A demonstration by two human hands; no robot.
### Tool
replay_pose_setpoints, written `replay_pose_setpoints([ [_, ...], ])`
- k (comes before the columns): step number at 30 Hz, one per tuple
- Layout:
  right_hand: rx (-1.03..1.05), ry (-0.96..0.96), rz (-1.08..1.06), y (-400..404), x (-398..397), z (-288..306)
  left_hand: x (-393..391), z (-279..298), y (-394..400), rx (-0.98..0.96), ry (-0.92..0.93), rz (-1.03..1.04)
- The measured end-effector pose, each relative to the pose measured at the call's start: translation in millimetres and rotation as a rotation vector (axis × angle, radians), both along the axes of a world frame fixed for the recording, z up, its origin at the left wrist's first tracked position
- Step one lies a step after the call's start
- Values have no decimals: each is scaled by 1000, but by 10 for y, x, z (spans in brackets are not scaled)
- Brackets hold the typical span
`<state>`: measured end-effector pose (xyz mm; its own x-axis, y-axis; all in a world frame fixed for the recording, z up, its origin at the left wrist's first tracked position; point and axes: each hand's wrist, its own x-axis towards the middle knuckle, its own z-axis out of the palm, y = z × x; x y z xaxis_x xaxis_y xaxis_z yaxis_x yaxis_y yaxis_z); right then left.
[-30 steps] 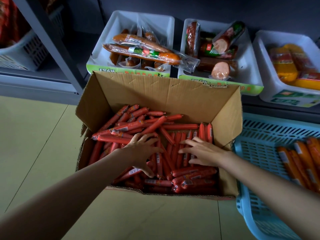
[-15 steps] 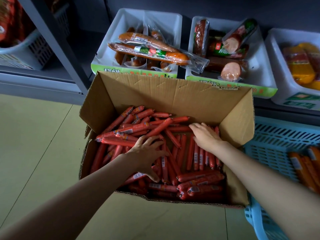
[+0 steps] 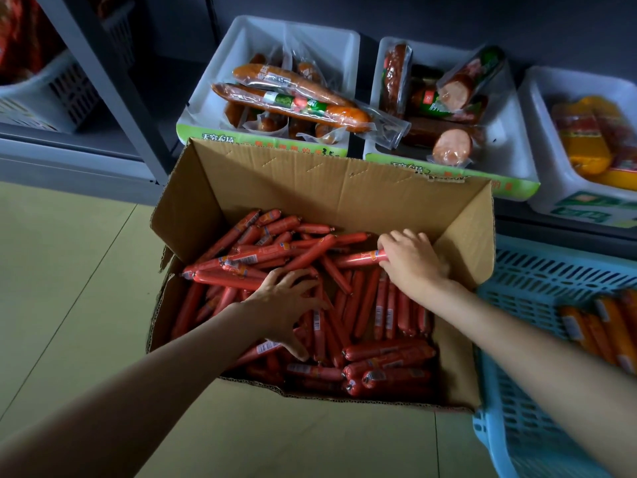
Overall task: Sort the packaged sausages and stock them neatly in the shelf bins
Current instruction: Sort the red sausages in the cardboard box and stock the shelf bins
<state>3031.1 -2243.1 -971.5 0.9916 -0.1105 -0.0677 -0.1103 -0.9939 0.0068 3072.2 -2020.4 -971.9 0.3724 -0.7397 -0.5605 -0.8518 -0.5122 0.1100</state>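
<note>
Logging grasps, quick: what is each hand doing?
Left hand: open, fingers spread on the red sausages.
Right hand: gripping one red sausage.

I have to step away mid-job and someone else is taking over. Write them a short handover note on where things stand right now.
Left hand: spread flat on the red sausages in the cardboard box, holding nothing.
Right hand: fingers curled round the end of one red sausage near the box's far right corner.
Shelf bins: left bin holds long sausages, middle bin holds thick cut ones, right bin holds yellow packs. Blue basket, at right, holds orange sausages.
Done: nothing I can confirm.
Left: the box is full and needs sorting.
</note>
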Motion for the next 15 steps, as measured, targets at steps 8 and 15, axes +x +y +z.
replay_pose_setpoints([
  [8,761,-142,-177,-89,-250,864,-15,51,-55,72,-2,14],
  [15,581,70,90,74,-499,1112,-26,57,-55,101,-21,9],
])
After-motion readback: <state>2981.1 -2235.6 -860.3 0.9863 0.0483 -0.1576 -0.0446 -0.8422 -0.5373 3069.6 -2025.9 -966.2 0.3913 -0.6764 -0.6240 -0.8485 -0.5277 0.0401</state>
